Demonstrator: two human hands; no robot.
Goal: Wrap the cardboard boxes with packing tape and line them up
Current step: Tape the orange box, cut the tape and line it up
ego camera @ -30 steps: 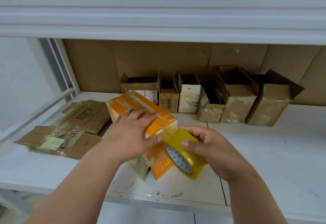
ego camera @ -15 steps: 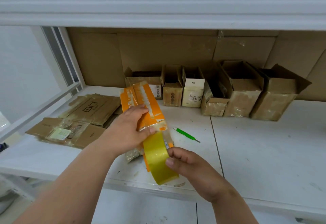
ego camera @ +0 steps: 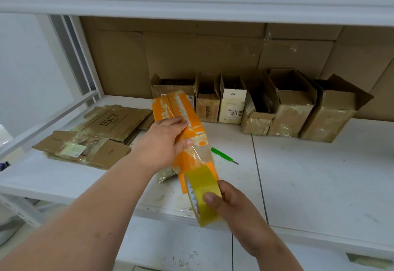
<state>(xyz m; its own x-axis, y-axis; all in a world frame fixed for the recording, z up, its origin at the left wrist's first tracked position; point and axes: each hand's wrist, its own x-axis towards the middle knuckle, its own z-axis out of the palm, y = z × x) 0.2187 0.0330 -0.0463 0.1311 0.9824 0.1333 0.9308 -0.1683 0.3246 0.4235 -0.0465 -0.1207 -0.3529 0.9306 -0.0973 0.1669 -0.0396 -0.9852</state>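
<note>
A: Head cam. Six taped cardboard boxes in a row at the shelf back, tops open, contents too dark to tell.
B: Active box?
A: Orange box tilted above the shelf; left hand grips it, fingers on top, thumb on the near end. Right hand pinches the yellow tape roll just below it.

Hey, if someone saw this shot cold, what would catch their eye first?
Probably the orange box at centre, gripped by the left hand, with the yellow tape roll held just below it by the right hand. Next, the row of brown boxes along the back of the shelf.
</note>
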